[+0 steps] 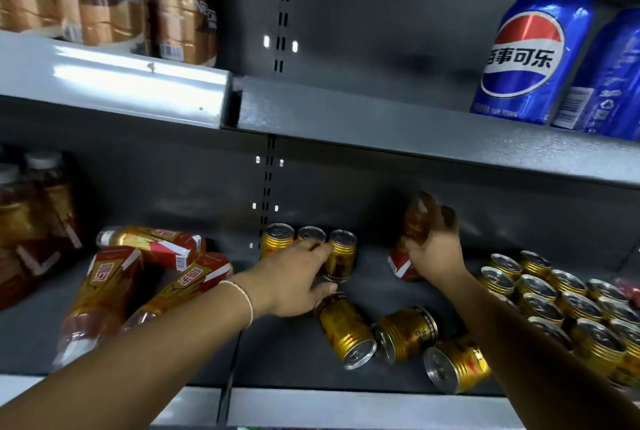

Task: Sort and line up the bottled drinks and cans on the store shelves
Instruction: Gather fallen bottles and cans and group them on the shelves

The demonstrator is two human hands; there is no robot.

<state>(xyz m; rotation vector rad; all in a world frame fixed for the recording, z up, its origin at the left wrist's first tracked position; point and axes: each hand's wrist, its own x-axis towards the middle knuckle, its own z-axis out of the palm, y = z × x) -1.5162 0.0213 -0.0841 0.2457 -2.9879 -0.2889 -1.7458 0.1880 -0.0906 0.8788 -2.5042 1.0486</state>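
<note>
Sorting: apparently clasping upright gold can (341,256) in left grip (298,277), clutching bottle (414,221) in right grip (436,256); next, shifting bottle leftward among fallen bottles (104,298).

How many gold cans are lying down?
3. One gold can lies just under the left hand, one beside it, one by the right forearm, which may hide more.

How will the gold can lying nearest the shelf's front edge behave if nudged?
The gold can lies on its side, so it likely rolls easily. It sits close to the front edge, so it might drop off. Its ribbed metal wall looks stiff.
</note>
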